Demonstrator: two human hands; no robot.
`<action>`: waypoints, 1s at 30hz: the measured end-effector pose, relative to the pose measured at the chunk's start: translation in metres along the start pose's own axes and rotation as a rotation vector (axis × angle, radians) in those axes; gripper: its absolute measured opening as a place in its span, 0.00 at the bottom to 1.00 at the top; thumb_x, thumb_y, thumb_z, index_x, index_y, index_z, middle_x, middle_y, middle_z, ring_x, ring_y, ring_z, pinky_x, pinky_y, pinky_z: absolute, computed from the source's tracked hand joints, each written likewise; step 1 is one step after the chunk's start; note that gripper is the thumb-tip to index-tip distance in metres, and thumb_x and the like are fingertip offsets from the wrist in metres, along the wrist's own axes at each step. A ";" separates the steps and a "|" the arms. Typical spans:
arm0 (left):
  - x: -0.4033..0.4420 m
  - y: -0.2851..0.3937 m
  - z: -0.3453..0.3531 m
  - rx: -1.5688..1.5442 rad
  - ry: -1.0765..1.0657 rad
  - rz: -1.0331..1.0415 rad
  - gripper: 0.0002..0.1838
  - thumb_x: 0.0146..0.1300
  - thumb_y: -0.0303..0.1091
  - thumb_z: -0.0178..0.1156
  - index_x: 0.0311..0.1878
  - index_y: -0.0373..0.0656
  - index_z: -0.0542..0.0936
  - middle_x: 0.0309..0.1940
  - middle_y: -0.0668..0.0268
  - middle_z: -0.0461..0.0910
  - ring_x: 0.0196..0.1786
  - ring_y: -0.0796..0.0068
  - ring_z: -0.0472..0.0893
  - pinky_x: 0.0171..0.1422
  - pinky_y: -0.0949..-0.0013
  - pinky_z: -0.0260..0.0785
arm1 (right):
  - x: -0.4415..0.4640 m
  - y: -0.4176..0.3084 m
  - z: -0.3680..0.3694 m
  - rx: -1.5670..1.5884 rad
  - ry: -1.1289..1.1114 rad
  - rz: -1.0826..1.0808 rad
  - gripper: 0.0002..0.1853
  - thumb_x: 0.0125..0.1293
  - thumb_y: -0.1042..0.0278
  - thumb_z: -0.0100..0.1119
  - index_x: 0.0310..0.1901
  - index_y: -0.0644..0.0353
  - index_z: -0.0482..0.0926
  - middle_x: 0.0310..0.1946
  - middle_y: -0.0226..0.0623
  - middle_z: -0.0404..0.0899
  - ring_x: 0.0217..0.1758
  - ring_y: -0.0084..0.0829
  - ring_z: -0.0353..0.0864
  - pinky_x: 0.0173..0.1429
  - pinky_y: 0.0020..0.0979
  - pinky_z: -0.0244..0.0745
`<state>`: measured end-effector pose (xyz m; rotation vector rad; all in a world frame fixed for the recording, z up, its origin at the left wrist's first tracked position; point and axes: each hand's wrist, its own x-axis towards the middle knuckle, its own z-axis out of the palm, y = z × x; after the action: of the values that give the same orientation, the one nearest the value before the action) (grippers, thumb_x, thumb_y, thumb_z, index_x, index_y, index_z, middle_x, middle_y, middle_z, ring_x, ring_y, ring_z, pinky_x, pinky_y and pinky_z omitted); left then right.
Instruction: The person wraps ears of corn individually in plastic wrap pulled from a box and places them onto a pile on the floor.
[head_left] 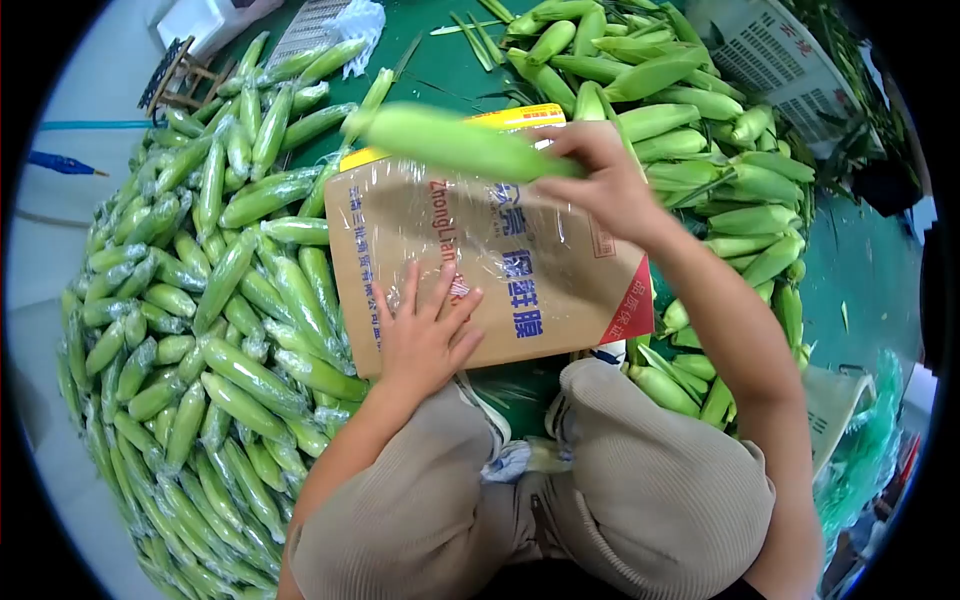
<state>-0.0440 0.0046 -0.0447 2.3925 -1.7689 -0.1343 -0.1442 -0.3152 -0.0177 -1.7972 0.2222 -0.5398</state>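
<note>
In my right hand (pixel 605 175) is an ear of corn (pixel 450 140) in its green husk, gripped at one end and blurred by motion. It hangs over the far part of a brown cardboard box (pixel 400 240) printed with blue and red lettering. Clear plastic film (pixel 480 225) covers the top of the box. My left hand (pixel 425 340) lies flat on the near left part of the box, fingers spread, holding nothing. To its left is a large heap of film-wrapped corn (pixel 240 370). Beyond my right hand lies a pile of unwrapped corn (pixel 690 130).
A white plastic crate (pixel 790 75) with leaves by it stands at the back right. Green netting (pixel 875 450) hangs at the right. A small wooden stool (pixel 185 75) is at the back left. My knees (pixel 650 440) are close to the box's near edge.
</note>
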 end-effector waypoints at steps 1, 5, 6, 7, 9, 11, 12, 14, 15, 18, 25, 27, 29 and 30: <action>-0.003 0.001 -0.001 -0.002 0.002 0.000 0.29 0.69 0.56 0.66 0.72 0.66 0.81 0.84 0.66 0.64 0.84 0.42 0.61 0.80 0.19 0.39 | 0.002 0.008 0.018 -0.153 -0.112 0.003 0.18 0.65 0.73 0.75 0.53 0.63 0.79 0.59 0.37 0.87 0.55 0.37 0.87 0.63 0.37 0.82; -0.018 -0.009 0.004 -0.004 0.088 -0.002 0.30 0.66 0.58 0.67 0.70 0.58 0.82 0.82 0.67 0.67 0.83 0.47 0.64 0.81 0.22 0.41 | 0.001 0.042 0.041 -0.390 -0.263 -0.090 0.19 0.66 0.76 0.71 0.58 0.59 0.80 0.54 0.42 0.86 0.57 0.50 0.86 0.61 0.42 0.83; -0.014 -0.017 -0.003 -0.016 0.238 0.003 0.32 0.64 0.53 0.71 0.70 0.55 0.82 0.78 0.69 0.72 0.81 0.52 0.67 0.83 0.30 0.46 | 0.004 0.045 0.041 -0.390 -0.248 -0.144 0.20 0.66 0.75 0.71 0.58 0.58 0.80 0.55 0.42 0.85 0.58 0.49 0.86 0.62 0.42 0.82; 0.003 -0.023 -0.016 -0.023 0.348 -0.012 0.33 0.62 0.51 0.73 0.70 0.57 0.81 0.76 0.69 0.73 0.80 0.53 0.68 0.83 0.33 0.48 | 0.002 0.047 0.041 -0.389 -0.244 -0.189 0.21 0.65 0.75 0.72 0.59 0.57 0.80 0.56 0.42 0.85 0.58 0.49 0.85 0.62 0.42 0.82; 0.052 -0.034 -0.041 -0.045 0.557 -0.074 0.35 0.59 0.48 0.76 0.72 0.59 0.80 0.73 0.70 0.76 0.79 0.55 0.70 0.83 0.39 0.52 | -0.012 0.040 0.038 -0.342 -0.262 -0.143 0.22 0.64 0.73 0.73 0.59 0.56 0.81 0.58 0.41 0.83 0.59 0.49 0.84 0.63 0.42 0.81; 0.091 -0.049 -0.044 -0.011 0.283 -0.030 0.37 0.57 0.46 0.78 0.72 0.62 0.79 0.70 0.70 0.78 0.77 0.56 0.71 0.82 0.43 0.54 | -0.021 0.017 0.018 -0.271 -0.248 -0.002 0.23 0.63 0.71 0.76 0.59 0.56 0.81 0.60 0.41 0.81 0.60 0.49 0.82 0.64 0.42 0.80; 0.100 -0.053 -0.045 0.010 0.141 0.003 0.39 0.56 0.45 0.79 0.73 0.64 0.79 0.69 0.69 0.78 0.75 0.56 0.72 0.82 0.44 0.56 | -0.032 0.016 0.004 -0.197 -0.250 -0.018 0.27 0.57 0.69 0.79 0.60 0.52 0.83 0.55 0.39 0.80 0.58 0.47 0.80 0.65 0.42 0.77; 0.107 -0.057 -0.043 0.011 0.123 -0.026 0.38 0.55 0.45 0.79 0.72 0.68 0.79 0.66 0.69 0.79 0.73 0.58 0.73 0.81 0.41 0.55 | -0.052 -0.002 -0.021 -0.519 -0.477 -0.073 0.27 0.56 0.65 0.80 0.59 0.48 0.84 0.51 0.37 0.78 0.54 0.44 0.79 0.64 0.42 0.76; 0.111 -0.055 -0.039 0.007 0.108 -0.038 0.37 0.55 0.45 0.79 0.72 0.70 0.80 0.65 0.69 0.80 0.72 0.59 0.74 0.80 0.39 0.55 | -0.059 -0.006 -0.028 -0.679 -0.588 -0.089 0.27 0.56 0.64 0.80 0.58 0.46 0.85 0.49 0.37 0.78 0.53 0.43 0.78 0.63 0.42 0.75; 0.111 -0.052 -0.036 -0.019 0.106 -0.042 0.38 0.55 0.45 0.79 0.72 0.70 0.79 0.65 0.70 0.80 0.71 0.60 0.74 0.80 0.39 0.55 | -0.077 0.008 0.001 -0.759 -0.526 -0.181 0.17 0.59 0.60 0.75 0.50 0.46 0.86 0.38 0.34 0.76 0.46 0.37 0.78 0.61 0.40 0.71; 0.094 -0.043 -0.040 0.073 0.108 -0.036 0.38 0.57 0.45 0.78 0.73 0.67 0.79 0.64 0.69 0.80 0.70 0.59 0.74 0.79 0.45 0.57 | -0.094 0.007 0.006 0.183 0.495 0.059 0.06 0.80 0.80 0.56 0.48 0.63 0.83 0.54 0.37 0.88 0.57 0.30 0.88 0.65 0.34 0.83; 0.095 -0.040 -0.039 0.079 0.112 -0.057 0.38 0.57 0.45 0.78 0.74 0.67 0.78 0.64 0.70 0.80 0.71 0.59 0.74 0.79 0.45 0.57 | -0.052 -0.023 0.007 0.080 0.411 0.060 0.06 0.81 0.75 0.57 0.50 0.66 0.83 0.55 0.41 0.88 0.58 0.32 0.88 0.66 0.31 0.81; 0.096 -0.036 -0.041 0.063 0.082 -0.080 0.39 0.57 0.45 0.78 0.74 0.67 0.78 0.65 0.69 0.79 0.71 0.58 0.74 0.81 0.45 0.56 | -0.029 -0.039 0.006 -0.215 0.167 0.087 0.06 0.78 0.73 0.62 0.51 0.64 0.84 0.50 0.46 0.87 0.55 0.39 0.89 0.62 0.32 0.82; 0.095 -0.035 -0.043 0.068 0.070 -0.077 0.39 0.57 0.45 0.78 0.74 0.67 0.78 0.66 0.68 0.79 0.71 0.58 0.74 0.81 0.45 0.56 | -0.031 -0.027 -0.007 -0.393 0.114 -0.083 0.19 0.69 0.67 0.74 0.59 0.58 0.83 0.48 0.47 0.84 0.49 0.48 0.87 0.57 0.38 0.82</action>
<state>0.0242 -0.0728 -0.0066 2.4810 -1.6772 0.0007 -0.1777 -0.3006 0.0015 -2.1650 0.3526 -0.6948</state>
